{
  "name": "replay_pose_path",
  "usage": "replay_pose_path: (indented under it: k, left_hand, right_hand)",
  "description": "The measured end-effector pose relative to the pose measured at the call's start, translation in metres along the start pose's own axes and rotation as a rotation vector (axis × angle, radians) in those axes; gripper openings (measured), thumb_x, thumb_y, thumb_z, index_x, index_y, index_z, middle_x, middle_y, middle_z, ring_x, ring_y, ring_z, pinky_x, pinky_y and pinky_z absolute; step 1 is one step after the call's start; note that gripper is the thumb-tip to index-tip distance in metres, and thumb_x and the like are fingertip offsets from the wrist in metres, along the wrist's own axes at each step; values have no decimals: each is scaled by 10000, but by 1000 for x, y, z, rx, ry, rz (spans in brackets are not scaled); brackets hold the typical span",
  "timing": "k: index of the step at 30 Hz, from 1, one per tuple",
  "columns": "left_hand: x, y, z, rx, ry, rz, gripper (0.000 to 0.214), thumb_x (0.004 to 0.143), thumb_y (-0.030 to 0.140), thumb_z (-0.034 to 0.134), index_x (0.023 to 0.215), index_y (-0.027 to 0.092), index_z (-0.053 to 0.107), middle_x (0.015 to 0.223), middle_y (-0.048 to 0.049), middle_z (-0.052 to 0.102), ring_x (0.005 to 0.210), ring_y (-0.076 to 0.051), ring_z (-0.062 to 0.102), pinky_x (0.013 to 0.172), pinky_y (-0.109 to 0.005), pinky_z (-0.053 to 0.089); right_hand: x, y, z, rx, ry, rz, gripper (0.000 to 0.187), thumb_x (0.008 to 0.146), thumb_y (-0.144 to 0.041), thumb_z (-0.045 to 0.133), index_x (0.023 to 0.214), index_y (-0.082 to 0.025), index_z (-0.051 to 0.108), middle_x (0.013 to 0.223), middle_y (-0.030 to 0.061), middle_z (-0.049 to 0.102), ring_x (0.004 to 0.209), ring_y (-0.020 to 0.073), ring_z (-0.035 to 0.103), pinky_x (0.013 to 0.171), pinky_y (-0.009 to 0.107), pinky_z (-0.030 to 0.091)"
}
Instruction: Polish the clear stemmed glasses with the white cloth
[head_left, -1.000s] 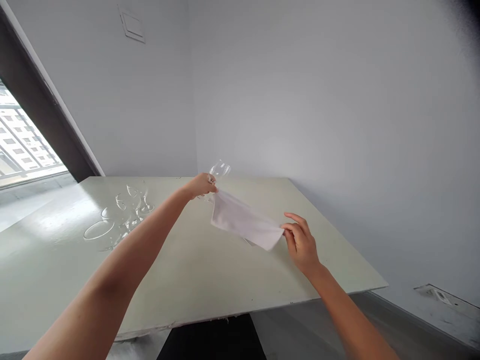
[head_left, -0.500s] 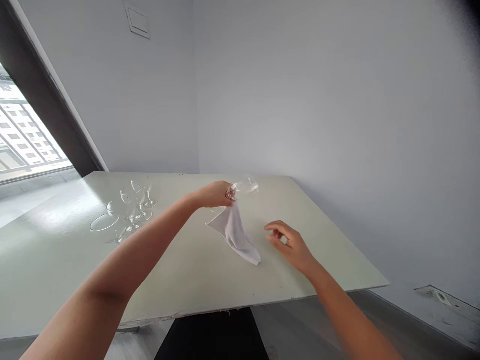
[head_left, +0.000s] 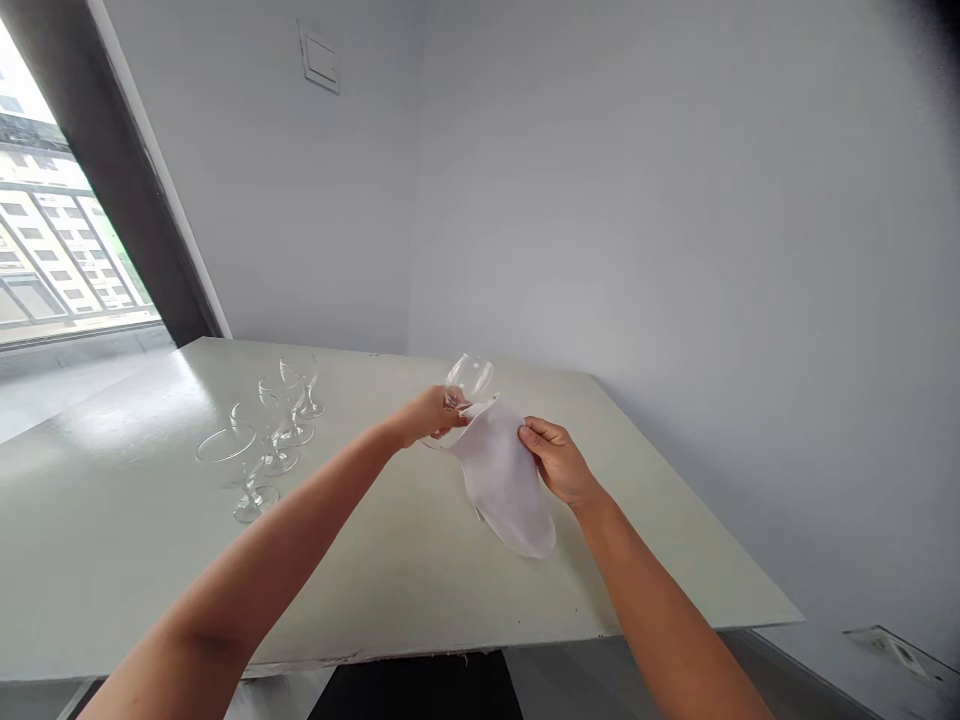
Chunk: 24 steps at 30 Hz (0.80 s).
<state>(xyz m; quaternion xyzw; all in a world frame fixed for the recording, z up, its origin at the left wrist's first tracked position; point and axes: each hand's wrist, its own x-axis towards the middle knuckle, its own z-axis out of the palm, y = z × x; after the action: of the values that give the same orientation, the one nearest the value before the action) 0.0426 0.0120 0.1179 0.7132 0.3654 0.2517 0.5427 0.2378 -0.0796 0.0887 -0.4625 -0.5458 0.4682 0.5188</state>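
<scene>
My left hand is closed round the stem of a clear wine glass, held tilted above the table, and it also pinches the top corner of a white cloth. The cloth hangs down from the glass toward the table. My right hand grips the cloth's right edge, fingers curled over it, just right of the glass.
The pale table fills a room corner, with its front edge near me and its right edge by the wall. Several empty stemmed glasses stand at the table's left. A window lies to the left.
My right hand, which had let go of the cloth, moved in and took hold of it again near the glass. The glass tipped more upright. The view shifted left.
</scene>
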Motion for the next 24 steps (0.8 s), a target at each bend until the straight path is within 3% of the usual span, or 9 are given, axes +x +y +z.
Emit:
replay_pose_path:
  k: [3,8,12,18,24]
  left_hand:
    - [-1,-10,3,-155,-93,23,246,660,290,609,607,182,395,443,66,320,416,-46,294,413,-188,236]
    - [-2,-7,6,-227,-30,61,381,668,437,616,589,192,335,473,63,279,429,-49,277,429,-211,255]
    - [4,-7,14,-278,-61,87,415,622,364,661,578,190,287,508,69,283,430,-37,255,426,-204,230]
    - [8,-20,22,-323,-62,61,375,663,304,599,566,188,255,471,81,243,413,-36,238,431,-200,219]
    - [5,-38,23,-215,32,19,300,649,251,537,577,193,251,468,81,282,399,-37,249,430,-198,220]
  right_hand:
    - [4,-4,-1,71,26,47,286,697,-464,625,713,-180,592,624,-14,500,558,118,439,509,235,339]
    - [6,7,0,109,147,64,307,671,-473,644,675,-174,576,580,-27,470,514,103,408,480,228,325]
    - [3,12,0,126,161,57,304,668,-458,649,617,-179,540,548,-41,429,491,93,373,471,229,307]
    - [4,17,0,231,329,-36,269,679,-409,649,599,-187,518,550,-42,393,506,95,358,474,230,313]
    - [7,33,0,469,427,101,255,674,-414,634,674,-196,501,594,-16,497,547,131,470,498,248,390]
